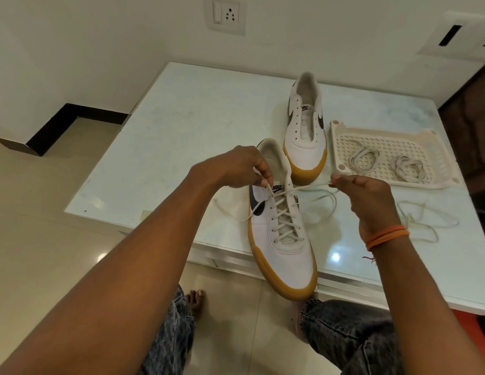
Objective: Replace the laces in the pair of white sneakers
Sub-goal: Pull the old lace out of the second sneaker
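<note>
The left hand point(237, 167) is curled, its thumb and fingertips pinching one end of a pale flat lace point(286, 212) just above the tongue of the near sneaker point(283, 239). The right hand point(363, 190), with an orange thread band point(386, 236) at its wrist, pinches the other end of the same lace off to the shoe's right side, so the cord runs taut between the two hands across the top eyelets. Below and between the hands, the near sneaker lies with its toe hanging over the desk's front edge; its upper is smooth white canvas with a dark swoosh, its sole a rounded band of tan gum rubber, and the lace crosses in neat rungs down the eyelet rows. Slack loops of the lace trail on the glossy surface under the right hand. Beyond the hands stands the second sneaker point(305, 131), of the same make, its eyelets bare and its tongue exposed. To the right of it, past the right hand, sits a cream plastic tray point(341, 147) with a lattice floor, holding two coiled laces point(384, 163). Another loose lace point(422, 220) sprawls on the desk just outside the right wrist. The desk point(182, 125) is a pale, reflective, glass-like slab with rounded corners.
</note>
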A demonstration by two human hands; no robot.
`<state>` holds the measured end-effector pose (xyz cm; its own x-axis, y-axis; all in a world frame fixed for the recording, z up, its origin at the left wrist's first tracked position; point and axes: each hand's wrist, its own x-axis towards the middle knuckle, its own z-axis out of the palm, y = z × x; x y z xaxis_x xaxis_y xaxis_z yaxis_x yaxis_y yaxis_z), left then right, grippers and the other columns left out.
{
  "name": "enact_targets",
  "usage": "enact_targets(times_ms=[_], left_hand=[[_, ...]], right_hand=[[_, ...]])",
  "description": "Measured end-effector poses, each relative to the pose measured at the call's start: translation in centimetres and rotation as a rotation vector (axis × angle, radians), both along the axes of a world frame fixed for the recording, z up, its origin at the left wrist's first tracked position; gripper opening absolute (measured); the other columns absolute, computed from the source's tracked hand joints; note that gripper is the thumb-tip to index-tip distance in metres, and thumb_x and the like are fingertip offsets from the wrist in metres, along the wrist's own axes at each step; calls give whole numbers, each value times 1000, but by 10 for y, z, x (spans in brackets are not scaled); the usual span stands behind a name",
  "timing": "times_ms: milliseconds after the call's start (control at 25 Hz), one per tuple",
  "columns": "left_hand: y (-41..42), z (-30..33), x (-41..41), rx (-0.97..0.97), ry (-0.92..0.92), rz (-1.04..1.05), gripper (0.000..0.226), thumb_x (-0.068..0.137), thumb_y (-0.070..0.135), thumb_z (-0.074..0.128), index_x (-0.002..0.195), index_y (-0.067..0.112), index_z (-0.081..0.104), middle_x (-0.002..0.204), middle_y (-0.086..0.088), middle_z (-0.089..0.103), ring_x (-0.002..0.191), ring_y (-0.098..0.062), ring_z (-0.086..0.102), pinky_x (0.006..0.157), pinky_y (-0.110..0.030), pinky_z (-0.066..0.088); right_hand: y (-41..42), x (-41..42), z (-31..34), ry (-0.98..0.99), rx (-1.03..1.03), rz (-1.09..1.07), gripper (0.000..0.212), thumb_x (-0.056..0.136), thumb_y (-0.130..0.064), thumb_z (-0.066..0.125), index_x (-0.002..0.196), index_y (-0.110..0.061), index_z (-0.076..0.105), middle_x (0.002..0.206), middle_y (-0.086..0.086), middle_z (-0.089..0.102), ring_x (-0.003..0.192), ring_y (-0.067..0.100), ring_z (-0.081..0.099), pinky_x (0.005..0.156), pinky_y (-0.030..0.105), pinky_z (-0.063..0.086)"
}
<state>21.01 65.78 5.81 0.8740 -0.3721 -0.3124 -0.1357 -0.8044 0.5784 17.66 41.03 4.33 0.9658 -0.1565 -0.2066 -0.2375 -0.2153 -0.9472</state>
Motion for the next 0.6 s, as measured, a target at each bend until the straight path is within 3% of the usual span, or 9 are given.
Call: enact_targets(times_ms=[120, 160, 240, 360, 520, 600], left_hand=[[-2, 1, -1, 3, 0, 2, 15, 89, 20, 68, 101, 23, 76, 94, 12, 65, 99, -10, 54, 80, -24, 38], [-3, 1, -1, 6, 0, 4, 15, 89, 19, 68, 102, 22, 76, 96, 12, 65, 100, -10, 54, 81, -24, 39], [-2, 1, -1, 13, 0, 8, 15, 89, 20, 68, 102, 22, 76, 97, 11, 65, 100, -12, 55, 80, -24, 39], [-1, 1, 0, 7, 7, 15, 15, 88, 20, 69, 101, 23, 76, 96, 11, 66, 100, -12, 55, 77, -22, 38], [-1, 3, -1, 6, 18, 24, 16, 88, 21, 69, 102, 23, 76, 96, 11, 65, 100, -11, 55, 78, -22, 38], [-1, 4, -2, 6, 19, 22, 15, 88, 21, 69, 101, 24, 76, 96, 11, 65, 102, -12, 55, 79, -24, 39]], right_hand=[[24, -5, -13, -211, -478, 151, 19, 79, -52, 69, 91, -37, 69, 109, -6, 57, 107, 11, 52, 96, 40, 39], [34, -9, -16, -252, -610, 203, 21, 78, -53, 69, 92, -38, 68, 108, -8, 56, 106, 12, 51, 92, 37, 34], [51, -16, -16, -277, -679, 244, 15, 79, -49, 71, 85, -36, 66, 92, -13, 63, 101, 15, 57, 85, 35, 29], [47, -14, -15, -234, -631, 237, 17, 78, -45, 74, 74, -32, 63, 83, -13, 65, 97, 18, 59, 86, 38, 35], [9, 0, 1, -115, -84, 76, 9, 79, -23, 76, 73, -22, 70, 77, -5, 69, 80, 5, 63, 85, 35, 45], [-7, 3, 4, -106, -19, -32, 14, 81, -18, 75, 71, -24, 69, 73, -7, 68, 76, -1, 62, 86, 36, 47]])
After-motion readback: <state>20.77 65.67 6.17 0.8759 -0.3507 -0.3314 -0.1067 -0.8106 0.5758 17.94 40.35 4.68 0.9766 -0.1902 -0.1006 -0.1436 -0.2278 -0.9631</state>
